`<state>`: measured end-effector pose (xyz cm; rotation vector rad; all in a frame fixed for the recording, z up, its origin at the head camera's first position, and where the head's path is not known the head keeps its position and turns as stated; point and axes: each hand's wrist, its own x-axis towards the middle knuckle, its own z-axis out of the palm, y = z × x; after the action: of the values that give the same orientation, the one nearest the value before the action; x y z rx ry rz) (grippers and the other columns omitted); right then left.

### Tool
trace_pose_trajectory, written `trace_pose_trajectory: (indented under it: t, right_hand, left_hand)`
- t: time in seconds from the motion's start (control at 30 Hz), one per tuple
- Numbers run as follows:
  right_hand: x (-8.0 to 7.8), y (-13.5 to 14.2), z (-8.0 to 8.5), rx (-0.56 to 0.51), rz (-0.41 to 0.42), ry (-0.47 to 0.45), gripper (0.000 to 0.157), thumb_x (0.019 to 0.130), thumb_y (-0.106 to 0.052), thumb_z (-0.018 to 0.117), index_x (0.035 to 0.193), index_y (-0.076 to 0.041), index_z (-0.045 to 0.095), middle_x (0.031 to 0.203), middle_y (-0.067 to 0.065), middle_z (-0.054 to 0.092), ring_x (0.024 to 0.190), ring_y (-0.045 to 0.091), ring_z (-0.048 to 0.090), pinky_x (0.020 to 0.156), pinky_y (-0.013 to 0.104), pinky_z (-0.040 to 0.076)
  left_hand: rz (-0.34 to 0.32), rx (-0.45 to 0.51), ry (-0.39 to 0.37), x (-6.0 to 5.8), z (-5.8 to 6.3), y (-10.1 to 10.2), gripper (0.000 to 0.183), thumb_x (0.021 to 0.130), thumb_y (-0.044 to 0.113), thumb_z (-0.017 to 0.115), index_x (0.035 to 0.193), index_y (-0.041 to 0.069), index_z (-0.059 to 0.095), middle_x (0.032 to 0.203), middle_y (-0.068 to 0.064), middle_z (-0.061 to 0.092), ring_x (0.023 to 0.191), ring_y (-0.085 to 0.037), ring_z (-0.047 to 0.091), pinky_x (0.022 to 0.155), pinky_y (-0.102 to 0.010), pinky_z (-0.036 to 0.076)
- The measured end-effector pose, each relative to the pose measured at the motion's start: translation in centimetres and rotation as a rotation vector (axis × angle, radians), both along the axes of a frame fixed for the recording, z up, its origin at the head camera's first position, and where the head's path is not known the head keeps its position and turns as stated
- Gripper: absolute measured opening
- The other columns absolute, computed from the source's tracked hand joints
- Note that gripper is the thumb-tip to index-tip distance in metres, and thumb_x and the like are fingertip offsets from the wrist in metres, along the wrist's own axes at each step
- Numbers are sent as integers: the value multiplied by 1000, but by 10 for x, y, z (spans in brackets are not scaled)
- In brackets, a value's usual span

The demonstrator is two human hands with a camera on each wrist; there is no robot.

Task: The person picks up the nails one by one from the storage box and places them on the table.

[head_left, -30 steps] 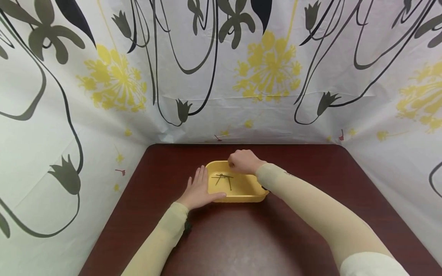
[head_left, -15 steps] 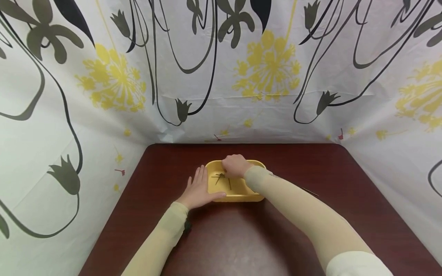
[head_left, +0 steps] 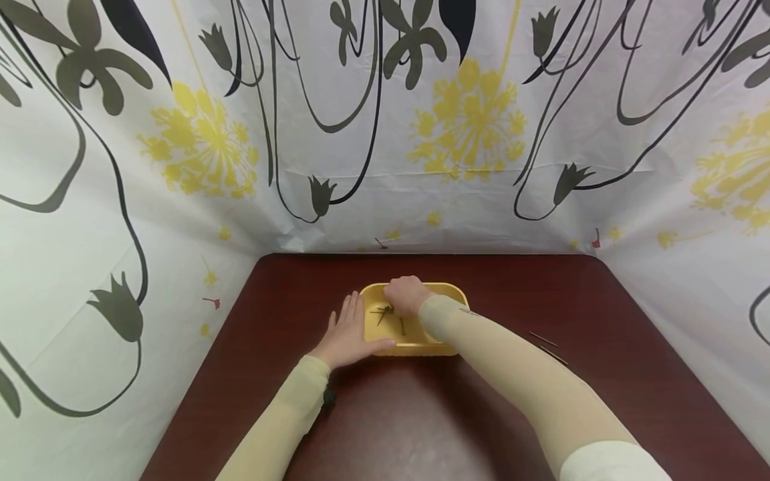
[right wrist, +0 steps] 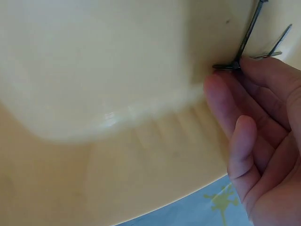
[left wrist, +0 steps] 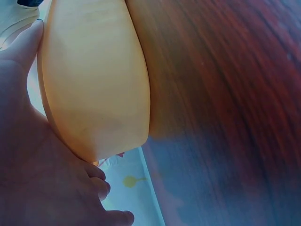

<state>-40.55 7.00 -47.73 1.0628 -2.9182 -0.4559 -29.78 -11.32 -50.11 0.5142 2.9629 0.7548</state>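
Note:
A yellow plastic tray (head_left: 448, 290) stands on the table with several thin dark nails (head_left: 381, 310) lying in it. My left hand (head_left: 345, 337) rests against the tray's left end, fingers straight and thumb along the near rim. In the left wrist view that hand lies along the tray's outer wall (left wrist: 96, 70). My right hand (head_left: 406, 295) reaches down inside the tray. The right wrist view shows its thumb and fingertips pinching a dark nail (right wrist: 225, 67). A longer nail (right wrist: 250, 33) crosses right at the fingertips, and others lie just behind.
Two thin nails (head_left: 553, 355) lie on the dark red wooden table (head_left: 301, 280), right of the tray beside the right forearm. A white curtain (head_left: 385, 147) with a floral print encloses the table at the back and sides.
My right hand has moved left and down into the tray, to the nails. The nails on the table have come into sight from behind the forearm. My left hand stays in place.

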Motion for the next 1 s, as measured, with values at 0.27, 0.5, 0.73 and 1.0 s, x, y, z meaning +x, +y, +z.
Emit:
trace_pose_trajectory:
  t: [0.27, 0.5, 0.73, 1.0]
  right_hand:
    - [2, -2, 0, 33, 40, 40, 9, 83, -19, 76, 80, -20, 67, 84, -2, 68, 67, 14, 61, 57, 36, 55]
    - [6, -2, 3, 50, 6, 15, 11, 83, -21, 77, 80, -20, 66, 85, -2, 67, 69, 13, 60, 58, 37, 55]
    - [7, 4, 6, -12, -9, 15, 20, 82, -28, 76, 71, -19, 62, 71, -3, 59, 60, 12, 53, 55, 38, 53]
    - [12, 11, 19, -69, 15, 38, 31, 87, -32, 75, 65, -21, 56, 64, -4, 54, 54, 12, 50, 52, 36, 50]
  left_hand:
    - [4, -5, 17, -3, -3, -1, 127, 80, 79, 62, 160, 0, 4, 168, -17, 1, 154, -29, 0, 117, -62, 10]
    - [10, -1, -8, -2, -3, -1, 127, 79, 80, 61, 161, 2, 2, 168, -13, -3, 154, -28, -2, 118, -60, 9]
    - [14, -8, 15, -3, -6, 0, 127, 79, 79, 63, 161, 1, 4, 168, -15, -1, 154, -29, 1, 117, -62, 11]
    - [19, -28, 14, -2, -3, 1, 128, 79, 80, 61, 161, 1, 2, 168, -14, -3, 154, -30, -1, 118, -61, 9]
